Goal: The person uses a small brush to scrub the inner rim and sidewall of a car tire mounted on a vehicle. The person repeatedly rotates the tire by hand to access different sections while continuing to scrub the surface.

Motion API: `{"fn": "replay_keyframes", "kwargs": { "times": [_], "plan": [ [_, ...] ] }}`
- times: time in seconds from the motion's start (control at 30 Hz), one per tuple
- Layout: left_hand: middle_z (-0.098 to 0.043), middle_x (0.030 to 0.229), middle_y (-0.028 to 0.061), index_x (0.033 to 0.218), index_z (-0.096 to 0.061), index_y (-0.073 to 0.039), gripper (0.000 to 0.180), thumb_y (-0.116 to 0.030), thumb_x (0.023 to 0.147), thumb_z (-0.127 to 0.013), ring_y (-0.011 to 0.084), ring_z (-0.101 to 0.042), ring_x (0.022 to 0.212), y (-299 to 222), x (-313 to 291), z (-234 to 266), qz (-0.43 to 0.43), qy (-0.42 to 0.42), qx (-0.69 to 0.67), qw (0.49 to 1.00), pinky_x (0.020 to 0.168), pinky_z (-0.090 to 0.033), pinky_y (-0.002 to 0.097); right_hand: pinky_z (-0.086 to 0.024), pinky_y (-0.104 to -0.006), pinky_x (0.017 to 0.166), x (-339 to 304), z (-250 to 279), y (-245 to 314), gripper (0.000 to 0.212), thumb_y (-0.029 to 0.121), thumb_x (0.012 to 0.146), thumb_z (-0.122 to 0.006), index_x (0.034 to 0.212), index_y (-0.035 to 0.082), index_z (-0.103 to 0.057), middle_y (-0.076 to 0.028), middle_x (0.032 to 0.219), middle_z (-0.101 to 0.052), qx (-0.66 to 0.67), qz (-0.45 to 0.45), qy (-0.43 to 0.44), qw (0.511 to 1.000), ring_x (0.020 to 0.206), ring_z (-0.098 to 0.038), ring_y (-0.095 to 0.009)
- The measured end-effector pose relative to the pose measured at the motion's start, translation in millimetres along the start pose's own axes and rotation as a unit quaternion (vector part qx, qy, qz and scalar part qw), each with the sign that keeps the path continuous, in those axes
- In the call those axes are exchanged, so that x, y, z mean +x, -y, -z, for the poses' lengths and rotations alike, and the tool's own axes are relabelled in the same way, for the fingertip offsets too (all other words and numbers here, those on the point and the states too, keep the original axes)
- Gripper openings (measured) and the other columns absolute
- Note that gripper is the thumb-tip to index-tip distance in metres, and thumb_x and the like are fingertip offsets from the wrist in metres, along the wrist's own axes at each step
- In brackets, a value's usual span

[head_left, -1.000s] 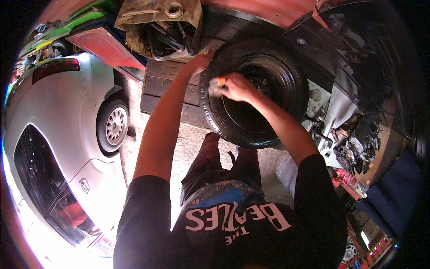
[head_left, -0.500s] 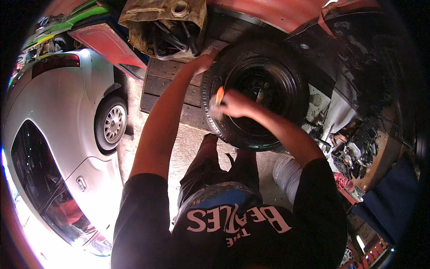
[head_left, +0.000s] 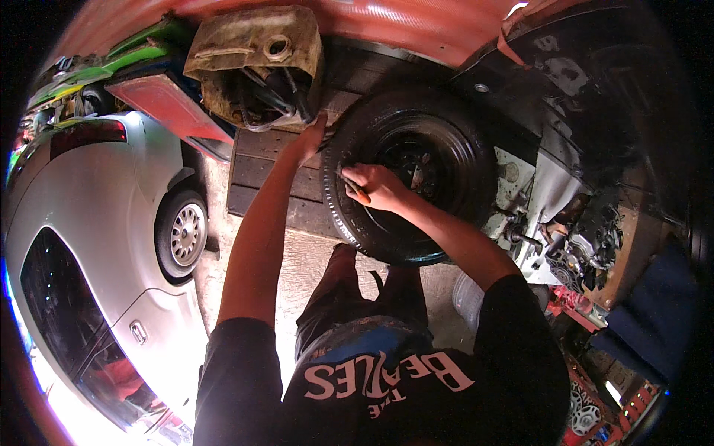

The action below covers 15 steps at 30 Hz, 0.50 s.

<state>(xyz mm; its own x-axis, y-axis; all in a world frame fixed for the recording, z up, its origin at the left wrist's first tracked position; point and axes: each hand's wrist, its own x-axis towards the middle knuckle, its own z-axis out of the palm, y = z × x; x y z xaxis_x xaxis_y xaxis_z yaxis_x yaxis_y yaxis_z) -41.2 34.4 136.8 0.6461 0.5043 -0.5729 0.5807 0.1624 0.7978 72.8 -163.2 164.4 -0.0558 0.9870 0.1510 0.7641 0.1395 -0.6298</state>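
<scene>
A black car tyre (head_left: 468,215) mounted on a dark steel wheel rim (head_left: 428,160) lies on its side on dark wooden planks (head_left: 279,195). At its left edge is my left hand (head_left: 314,138), fingers stretched along the tread and apparently touching it. Over the left sidewall, my right hand (head_left: 375,187) is closed round a small orange-handled tool (head_left: 358,192). The tool's working end is too small and dark to make out.
A worn tan container (head_left: 256,37) with dark hoses or tools inside stands left of the tyre. A silver car (head_left: 119,215) is parked at the left. Engine parts (head_left: 587,241) lie to the right, and a red panel (head_left: 175,104) leans near the container.
My right hand has turned at the wrist, and the orange handle now points down toward me instead of up. My left hand remains at the tyre's edge. The whole view has shifted slightly.
</scene>
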Motion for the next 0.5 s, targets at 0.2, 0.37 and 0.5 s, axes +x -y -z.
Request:
{"fn": "replay_keyframes", "kwargs": {
  "times": [0.2,0.37,0.5],
  "plan": [
    [-0.036,0.151,0.0236,0.145,-0.04,0.001,0.086,-0.068,0.097,-0.021,0.0355,-0.031,0.142,26,-10,14,0.047,0.067,0.061,0.995,0.114,-0.024,0.0407,-0.053,-0.0344,0.063,46,75,-105,0.025,0.029,0.091,-0.067,0.09,0.005,-0.062,-0.011,0.073,-0.069,0.015,-0.245,-0.159,0.956,0.07,-0.07,-0.023],
    [-0.049,0.14,0.0238,0.139,-0.048,0.002,0.087,-0.069,0.096,-0.022,0.0332,-0.044,0.131,3,-26,-2,0.06,0.028,0.071,0.995,0.11,-0.029,0.039,-0.05,-0.0415,0.061,53,59,-91,0.012,0.016,0.085,-0.065,0.086,0.004,-0.06,-0.015,0.074,-0.063,-0.104,-0.219,-0.227,0.943,0.068,-0.063,-0.034],
    [-0.057,0.13,0.0191,0.134,-0.054,0.002,0.088,-0.071,0.095,-0.023,0.0279,-0.051,0.117,53,0,21,0.072,0.049,-0.054,0.995,0.104,-0.035,0.0374,-0.051,-0.0412,0.067,46,-5,-1,0.013,0.012,0.083,-0.067,0.093,0.005,-0.061,-0.016,0.087,-0.061,-0.039,0.003,-0.101,0.994,0.079,-0.062,-0.036]
  ]
}}
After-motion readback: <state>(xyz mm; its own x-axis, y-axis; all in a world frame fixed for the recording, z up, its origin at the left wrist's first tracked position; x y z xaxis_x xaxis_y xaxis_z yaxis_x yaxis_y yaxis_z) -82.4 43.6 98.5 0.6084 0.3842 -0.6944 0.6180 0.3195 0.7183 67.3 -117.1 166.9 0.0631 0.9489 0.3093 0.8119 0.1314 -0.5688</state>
